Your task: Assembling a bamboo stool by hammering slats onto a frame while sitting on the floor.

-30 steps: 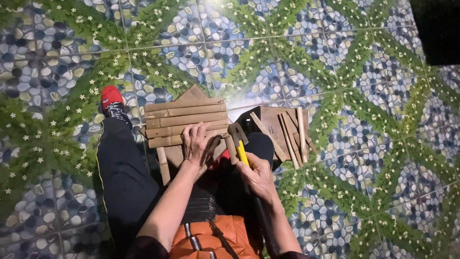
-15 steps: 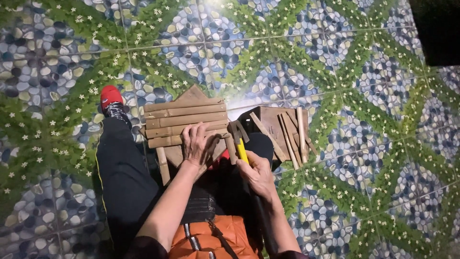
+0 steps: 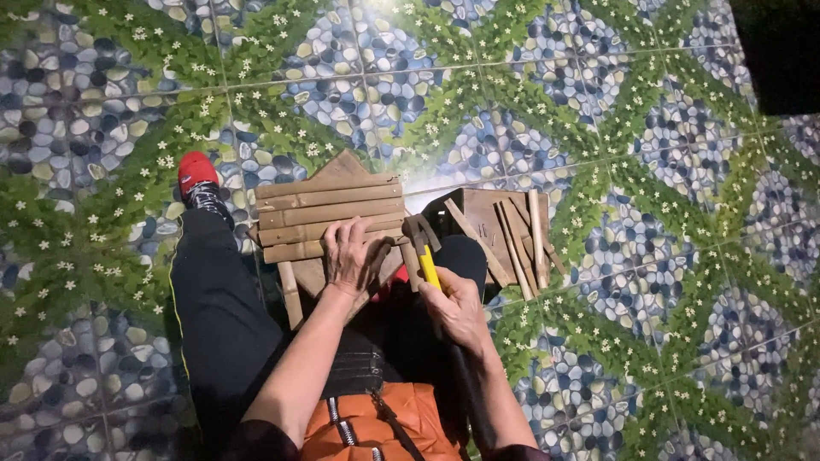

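I sit on a tiled floor with a panel of wooden slats [image 3: 329,213] in front of me. My left hand [image 3: 348,256] rests on the panel's near edge, fingers pressing on a slat. My right hand [image 3: 457,309] grips a hammer [image 3: 424,256] with a yellow and black handle; its dark head sits just right of my left hand, close above the wood.
A dark board with several loose wooden strips [image 3: 512,235] lies to the right of the panel. My left leg in black trousers [image 3: 218,307] stretches out, ending in a red shoe [image 3: 195,171]. The floor tiles [image 3: 598,111] show a pebble and leaf pattern.
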